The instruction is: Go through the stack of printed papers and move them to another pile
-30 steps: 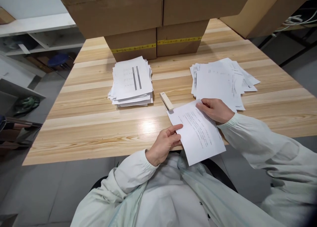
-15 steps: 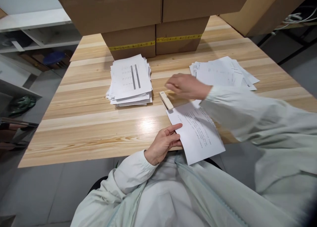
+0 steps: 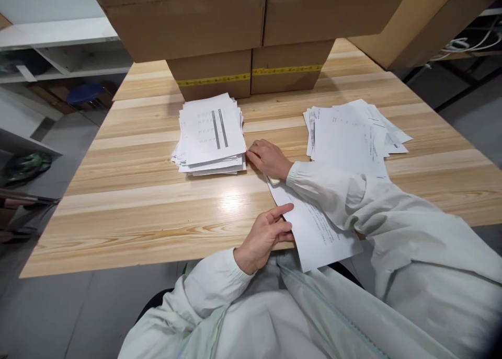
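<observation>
My left hand [image 3: 262, 238] grips the left edge of a printed sheet of paper [image 3: 319, 239], index finger on top and the other fingers at its edge. The sheet lies partly on the table and sticks out over its front edge. At its far left corner, my right hand [image 3: 269, 159] is closed down over a cream stapler [image 3: 273, 181]. Only the near end of the stapler shows; the rest is hidden under the hand. My right forearm crosses above the sheet and covers its upper right part.
A stack of printed papers [image 3: 212, 131] stands just left of my right hand. Looser papers [image 3: 345, 134] lie fanned out at the right. Cardboard boxes [image 3: 212, 74] with yellow tape rise at the back of the wooden table [image 3: 137, 202].
My right hand has come down from above and right of the stapler onto it, covering most of it. My left hand keeps its grip on the sheet. The view has shifted slightly.
</observation>
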The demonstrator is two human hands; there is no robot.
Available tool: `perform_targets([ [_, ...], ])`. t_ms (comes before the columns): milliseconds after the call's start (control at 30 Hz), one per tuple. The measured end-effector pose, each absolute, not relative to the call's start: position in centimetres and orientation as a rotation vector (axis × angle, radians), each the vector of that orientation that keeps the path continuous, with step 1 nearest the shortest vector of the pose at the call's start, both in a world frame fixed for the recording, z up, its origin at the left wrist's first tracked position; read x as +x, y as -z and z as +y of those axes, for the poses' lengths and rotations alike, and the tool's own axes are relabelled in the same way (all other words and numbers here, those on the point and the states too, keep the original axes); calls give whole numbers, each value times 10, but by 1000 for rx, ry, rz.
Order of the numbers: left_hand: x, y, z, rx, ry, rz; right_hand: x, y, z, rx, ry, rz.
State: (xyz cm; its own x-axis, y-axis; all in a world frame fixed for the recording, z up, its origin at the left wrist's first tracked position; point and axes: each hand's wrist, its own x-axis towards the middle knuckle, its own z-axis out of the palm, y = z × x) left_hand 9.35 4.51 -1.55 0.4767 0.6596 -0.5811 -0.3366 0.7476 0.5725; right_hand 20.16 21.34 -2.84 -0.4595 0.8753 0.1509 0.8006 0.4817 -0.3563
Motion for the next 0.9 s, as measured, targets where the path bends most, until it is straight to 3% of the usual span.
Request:
perform_targets([
  [633,95,12,46,400,-648,905,195,32,206,-1454,-115,-2388],
  [900,86,17,11,673,-622,891,244,-20,180,-1282,-222,-2248],
])
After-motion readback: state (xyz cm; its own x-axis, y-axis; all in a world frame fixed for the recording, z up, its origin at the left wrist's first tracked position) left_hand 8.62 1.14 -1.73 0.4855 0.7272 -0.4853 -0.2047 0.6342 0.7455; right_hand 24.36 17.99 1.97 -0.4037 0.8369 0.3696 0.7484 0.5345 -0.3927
